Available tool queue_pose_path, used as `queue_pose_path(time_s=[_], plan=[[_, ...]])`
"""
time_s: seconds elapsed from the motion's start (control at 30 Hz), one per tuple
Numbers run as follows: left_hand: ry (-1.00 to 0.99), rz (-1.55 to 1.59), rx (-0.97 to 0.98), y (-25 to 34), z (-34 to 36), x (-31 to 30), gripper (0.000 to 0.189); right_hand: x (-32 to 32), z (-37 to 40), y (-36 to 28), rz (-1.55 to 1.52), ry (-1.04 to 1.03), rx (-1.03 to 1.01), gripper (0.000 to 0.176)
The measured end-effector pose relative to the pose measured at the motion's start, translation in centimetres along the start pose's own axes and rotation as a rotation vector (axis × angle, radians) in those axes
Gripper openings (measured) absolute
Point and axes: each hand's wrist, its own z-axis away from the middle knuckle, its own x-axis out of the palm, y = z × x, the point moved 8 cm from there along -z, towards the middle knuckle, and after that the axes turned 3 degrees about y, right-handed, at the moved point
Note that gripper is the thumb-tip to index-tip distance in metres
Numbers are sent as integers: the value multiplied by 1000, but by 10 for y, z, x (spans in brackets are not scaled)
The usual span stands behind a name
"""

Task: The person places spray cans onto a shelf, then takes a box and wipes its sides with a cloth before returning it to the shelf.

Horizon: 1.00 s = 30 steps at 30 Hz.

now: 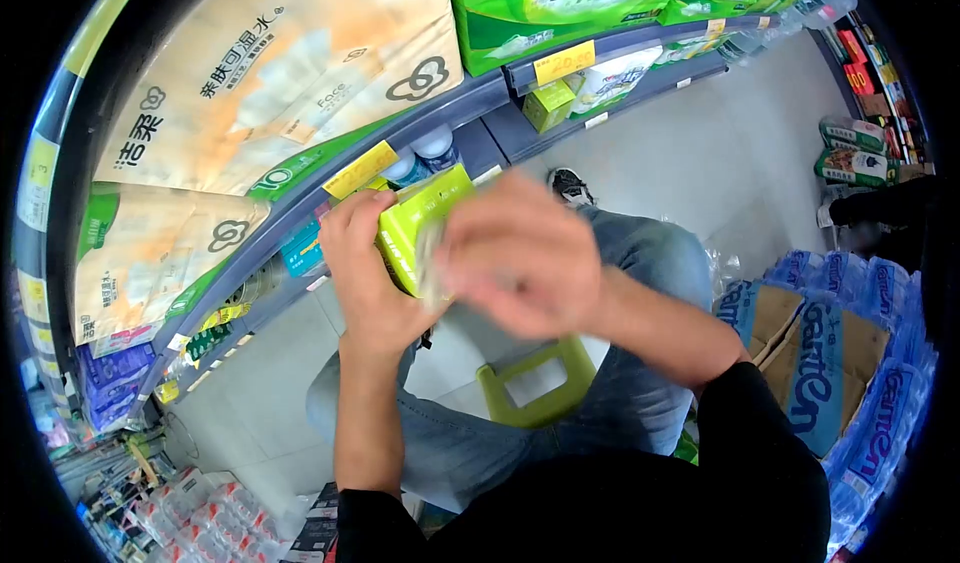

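A lime-green box [425, 213] with white printing is held up in front of the lower shelf, tilted. My left hand [365, 263] grips it from the left side, thumb low and fingers over the top edge. Across its right side is my right hand [520, 253], smeared by motion, its fingers curled. A pale, blurred thing [432, 263] shows at those fingertips against the box; I cannot make out what it is. Behind the box, capped bottles [435, 146] and a blue pack [302, 251] stand on the lower shelf.
Large tissue packs [300, 73] and green packs [570, 3] fill the shelf above, with yellow price tags [565, 61] on its edge. A green stool [540, 383] is between my legs. Shrink-wrapped bottles [880, 393] are stacked at right, and another person's dark-clothed leg [885, 203] shows there.
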Motion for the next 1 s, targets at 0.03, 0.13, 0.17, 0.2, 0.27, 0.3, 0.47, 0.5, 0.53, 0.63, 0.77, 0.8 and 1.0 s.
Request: queue_pose_path(time_s=[0.03, 0.13, 0.17, 0.2, 0.27, 0.3, 0.47, 0.5, 0.53, 0.63, 0.77, 0.8, 1.0], plan=[[11, 53, 6, -8, 5, 2, 99, -3, -2, 7, 48, 24, 26, 19], [74, 24, -25, 4, 2, 0, 91, -17, 1, 38, 203, 99, 125, 16], [70, 56, -32, 4, 6, 1, 92, -18, 2, 39, 216, 109, 127, 14], [75, 85, -35, -1, 10, 2, 93, -12, 2, 26, 148, 81, 84, 14], [68, 69, -30, -3, 8, 3, 96, 4, 5, -7, 2, 21, 0, 13], [45, 29, -22, 1, 5, 2, 99, -1, 6, 8, 54, 31, -17, 12], [47, 98, -2, -1, 8, 5, 100, -6, 0, 9, 71, -1, 24, 14], [127, 104, -4, -3, 8, 3, 92, 0, 3, 0, 13, -36, -9, 15], [113, 83, -3, -3, 7, 4, 92, -4, 2, 11, 72, -13, 41, 14], [70, 89, -28, 1, 4, 3, 90, -11, 2, 17, 139, 0, 54, 11], [2, 23, 16, 5, 1, 7, 93, -6, 5, 18, 115, 41, 10, 12], [-27, 81, -29, 5, 5, 12, 93, -15, 2, 36, 187, 103, 88, 13], [-204, 326, -159, 4, -2, 16, 92, -3, 5, 2, 50, 1, -94, 20]])
